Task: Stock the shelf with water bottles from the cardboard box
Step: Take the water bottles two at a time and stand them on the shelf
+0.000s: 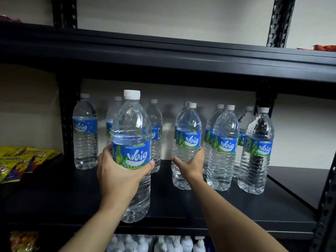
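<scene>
My left hand (pixel 118 171) grips a clear water bottle (pixel 131 128) with a blue label and white cap, holding it upright over the front of the black shelf (pixel 236 211). My right hand (pixel 190 163) holds a second bottle (pixel 188 135) that stands on the shelf, fingers curled round its lower body. Several more bottles of the same kind stand on the shelf: one at the far left (pixel 85 131), others behind, and a group on the right (pixel 224 146). The cardboard box is out of view.
Yellow snack bags (pixel 20 160) lie on the left part of the shelf. An upper shelf board (pixel 163 57) hangs low above the bottle caps. Black perforated posts (pixel 68 115) flank the bay. White bottles (pixel 163 244) fill the shelf below.
</scene>
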`<state>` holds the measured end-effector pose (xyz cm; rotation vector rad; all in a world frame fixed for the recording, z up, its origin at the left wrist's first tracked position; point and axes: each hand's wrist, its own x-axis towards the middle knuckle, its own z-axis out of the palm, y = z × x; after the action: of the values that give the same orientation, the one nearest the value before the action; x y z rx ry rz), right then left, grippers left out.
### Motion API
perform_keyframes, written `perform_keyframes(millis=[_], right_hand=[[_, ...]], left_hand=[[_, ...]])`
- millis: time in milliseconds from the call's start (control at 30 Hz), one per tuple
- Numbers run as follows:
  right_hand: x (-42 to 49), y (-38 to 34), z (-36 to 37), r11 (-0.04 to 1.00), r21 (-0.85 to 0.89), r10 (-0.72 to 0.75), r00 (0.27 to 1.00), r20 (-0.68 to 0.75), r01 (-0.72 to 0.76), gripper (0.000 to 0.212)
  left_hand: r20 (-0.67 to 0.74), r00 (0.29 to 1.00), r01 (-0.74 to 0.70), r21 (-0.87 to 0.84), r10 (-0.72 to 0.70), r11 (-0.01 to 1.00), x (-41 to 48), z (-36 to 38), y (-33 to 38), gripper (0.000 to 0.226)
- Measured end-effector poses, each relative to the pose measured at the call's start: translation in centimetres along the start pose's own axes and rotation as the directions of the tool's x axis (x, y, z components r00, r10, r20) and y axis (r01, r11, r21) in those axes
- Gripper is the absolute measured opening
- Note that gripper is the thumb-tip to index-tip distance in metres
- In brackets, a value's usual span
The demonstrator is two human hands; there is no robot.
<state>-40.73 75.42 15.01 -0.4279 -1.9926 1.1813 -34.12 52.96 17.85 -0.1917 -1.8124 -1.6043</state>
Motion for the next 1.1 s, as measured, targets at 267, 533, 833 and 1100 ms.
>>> perform_keyframes(millis=[267, 533, 833, 1100], right_hand=[[-0.7, 0.6, -0.7, 0.999, -0.035, -0.008, 0.995, 0.098, 0.012, 0.126], [-3.1, 6.7, -3.5, 0.848, -0.515, 0.133, 0.892, 0.432, 0.123, 0.116], [-3.6, 7.7, -3.3, 0.724, -0.650, 0.064, 0.915, 0.398, 0.232, 0.136], [-3.8, 6.7, -3.6, 0.673, -0.709, 0.168, 0.890, 0.424, 0.211, 0.160]], left_hand=[[0.011, 1.000, 0.015, 0.006, -0.015, 1.000, 0.4, -0.8, -0.2, 0.080], [0.097, 0.995, -0.025, -0.001, 0.025, 1.000, 1.8, 0.6, -0.5, 0.087], [0.179, 0.984, 0.017, 0.008, -0.018, 1.000, 2.3, 5.4, -0.3, 0.095], [0.243, 0.968, 0.064, 0.006, -0.063, 0.998, 5.4, 9.6, -1.8, 0.097]])
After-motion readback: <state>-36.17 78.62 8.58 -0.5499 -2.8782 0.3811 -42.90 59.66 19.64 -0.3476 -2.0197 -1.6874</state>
